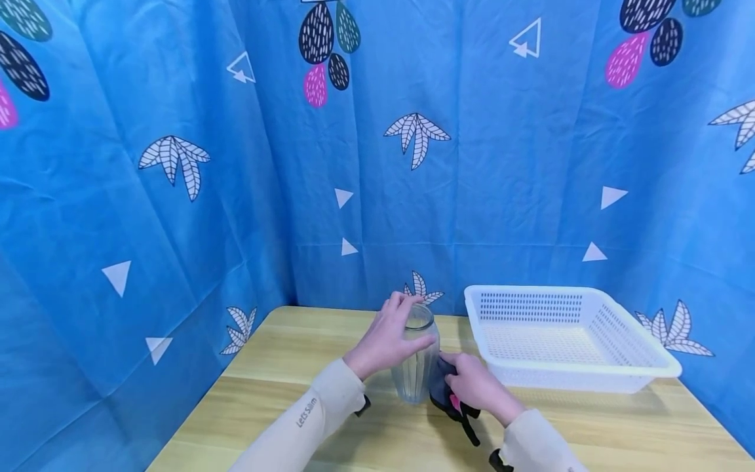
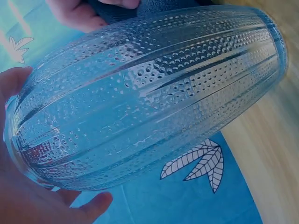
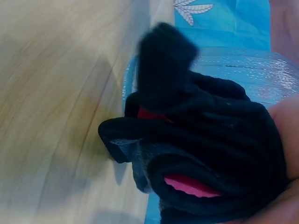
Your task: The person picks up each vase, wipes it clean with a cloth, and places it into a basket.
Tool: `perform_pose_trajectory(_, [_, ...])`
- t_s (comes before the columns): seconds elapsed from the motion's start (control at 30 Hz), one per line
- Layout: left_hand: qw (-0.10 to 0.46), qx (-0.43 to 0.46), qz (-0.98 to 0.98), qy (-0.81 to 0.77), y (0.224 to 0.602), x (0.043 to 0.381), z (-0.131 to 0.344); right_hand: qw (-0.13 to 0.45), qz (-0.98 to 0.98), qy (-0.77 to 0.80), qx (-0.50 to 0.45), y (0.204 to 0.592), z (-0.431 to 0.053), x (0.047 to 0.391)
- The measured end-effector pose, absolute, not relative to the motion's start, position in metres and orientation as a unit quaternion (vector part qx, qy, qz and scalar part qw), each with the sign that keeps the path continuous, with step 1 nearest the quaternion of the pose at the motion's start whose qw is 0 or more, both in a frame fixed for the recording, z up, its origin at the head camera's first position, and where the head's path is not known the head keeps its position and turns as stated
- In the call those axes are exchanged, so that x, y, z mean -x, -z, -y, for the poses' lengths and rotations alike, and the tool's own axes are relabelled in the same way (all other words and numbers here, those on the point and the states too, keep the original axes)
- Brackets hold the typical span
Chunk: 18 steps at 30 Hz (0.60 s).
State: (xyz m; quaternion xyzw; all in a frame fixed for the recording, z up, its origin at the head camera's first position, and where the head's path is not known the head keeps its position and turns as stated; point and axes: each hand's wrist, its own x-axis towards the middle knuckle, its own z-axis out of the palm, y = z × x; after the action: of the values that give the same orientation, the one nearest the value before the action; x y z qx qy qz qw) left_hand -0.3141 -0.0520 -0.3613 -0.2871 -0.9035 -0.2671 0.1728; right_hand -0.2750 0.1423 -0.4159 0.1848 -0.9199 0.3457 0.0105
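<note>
Clear glass in the head view: a ribbed vase (image 1: 413, 379), upright on the desk (image 1: 295, 341), with the left hand (image 1: 390, 337) at its ten o'clock, thumb and fingers curled round the upper part near the rim. At the vase's four o'clock, close against it, a dark cloth (image 1: 440, 385) with a pink patch and a dangling black strip, clamped in the fingers of the right hand (image 1: 476, 383). At three o'clock, farther out, a white basket (image 1: 572, 375); behind, a blue printed curtain (image 1: 236, 216).

In the left wrist view, dimpled glass slanting across, mouth toward eight o'clock, base toward two, left fingers around the mouth end; part of the right hand at eleven.

In the right wrist view, black folds from centre to five o'clock, pink showing between; glass behind at two, right fingers partly hidden at four.
</note>
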Motion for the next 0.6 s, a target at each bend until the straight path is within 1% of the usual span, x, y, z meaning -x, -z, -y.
perform_pose_trajectory(0.1, [0.183,0.288,0.907,0.246,0.359,0.315,0.053,0.021,0.919,-0.352,-0.178,0.408,-0.142,0.275])
perform_pose_trajectory(0.2, [0.182,0.293,0.908,0.239,0.36,0.315,0.053,0.045,0.919,-0.355,-0.167,0.399,-0.143,0.27])
perform_pose_trajectory(0.4, [0.171,0.299,0.906,0.245,0.357,0.316,0.053,0.102,0.91,-0.377,-0.139,0.368,-0.141,0.258])
perform_pose_trajectory(0.6, [0.168,0.311,0.902,0.248,0.354,0.316,0.054,0.154,0.9,-0.378,-0.152,0.346,-0.139,0.254])
